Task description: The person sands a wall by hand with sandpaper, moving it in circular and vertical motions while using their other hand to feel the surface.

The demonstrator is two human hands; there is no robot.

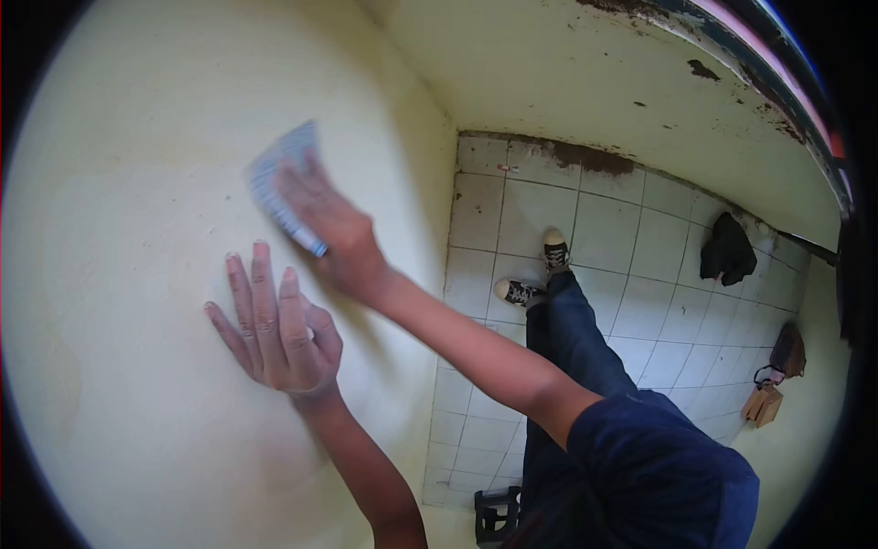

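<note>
My right hand (pixel 325 220) presses a blue-grey sheet of sandpaper (pixel 279 178) flat against the pale yellow wall (pixel 137 183), fingers spread over it. My left hand (pixel 274 325) lies open with its palm on the same wall, just below and left of the right hand, fingers pointing up. Both arms reach in from the lower right. Part of the sheet is hidden under my right hand.
A white tiled floor (pixel 640 293) lies below, with my legs in dark jeans and sneakers (pixel 535 274). A dark cloth (pixel 729 249), a bag (pixel 788 352) and small brown items (pixel 762 403) lie by the far wall. A black object (pixel 497 512) stands near my feet.
</note>
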